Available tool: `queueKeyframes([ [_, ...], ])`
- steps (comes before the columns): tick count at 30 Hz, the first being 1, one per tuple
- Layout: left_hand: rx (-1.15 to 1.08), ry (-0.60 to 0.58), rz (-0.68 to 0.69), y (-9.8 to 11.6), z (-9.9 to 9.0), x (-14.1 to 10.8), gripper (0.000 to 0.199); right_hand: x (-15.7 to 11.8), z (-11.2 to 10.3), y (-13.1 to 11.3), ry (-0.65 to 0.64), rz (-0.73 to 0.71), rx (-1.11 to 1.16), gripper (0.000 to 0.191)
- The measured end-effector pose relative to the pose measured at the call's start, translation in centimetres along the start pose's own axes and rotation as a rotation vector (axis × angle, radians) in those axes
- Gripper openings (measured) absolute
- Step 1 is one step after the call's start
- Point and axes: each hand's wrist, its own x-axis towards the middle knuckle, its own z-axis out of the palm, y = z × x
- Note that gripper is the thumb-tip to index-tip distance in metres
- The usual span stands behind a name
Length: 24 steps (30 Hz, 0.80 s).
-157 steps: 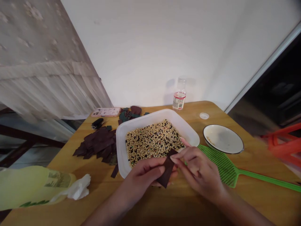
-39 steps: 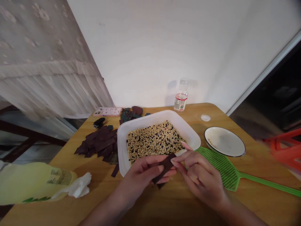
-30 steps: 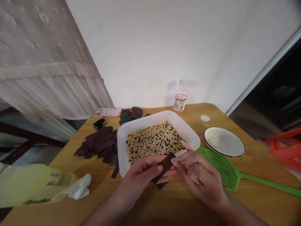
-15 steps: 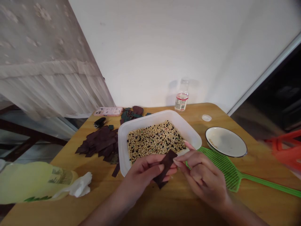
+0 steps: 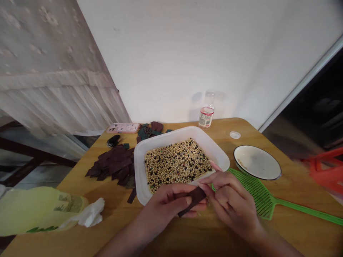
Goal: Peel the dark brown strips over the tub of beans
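Bright, soft indoor light leaves only faint shadows from the water bottle (image 5: 206,116) on the wall (image 5: 171,60). Wide-angle distortion bends the edges, and the orange plastic frame (image 5: 325,171) at three o'clock is blurred.

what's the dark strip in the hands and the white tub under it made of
The dark strip looks like thin matte sheet, maybe leather or card: dull surface, straight cut edges, though the look leaves it open. The white tub seems satin plastic, its rim slightly translucent.

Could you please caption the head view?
Left hand and right hand pinch a dark strip by a white tub of mixed beans.
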Motion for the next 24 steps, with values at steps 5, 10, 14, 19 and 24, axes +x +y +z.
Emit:
queueKeyframes([
  [5, -0.026, 0.001, 0.018, -0.19, -0.24, 0.16, 0.016, 0.26, -0.11, -0.11, 0.008, -0.006, -0.019, 0.034],
  [10, 0.007, -0.035, 0.033, -0.27, -0.29, 0.29, 0.016, 0.12, 0.10, 0.01, 0.002, -0.017, -0.009, 0.033],
  [14, -0.060, -0.006, 0.077, -0.47, -0.35, 0.43, 0.017, -0.02, 0.17, 0.07, 0.002, -0.016, 0.002, 0.032],
  [19, -0.064, 0.006, 0.056, -0.55, -0.35, 0.49, 0.016, -0.07, 0.15, 0.06, -0.004, -0.019, -0.007, 0.033],
  [24, -0.093, 0.041, 0.073, -0.28, -0.32, 0.38, 0.020, -0.21, 0.18, 0.07, -0.002, -0.030, -0.009, 0.034],
])
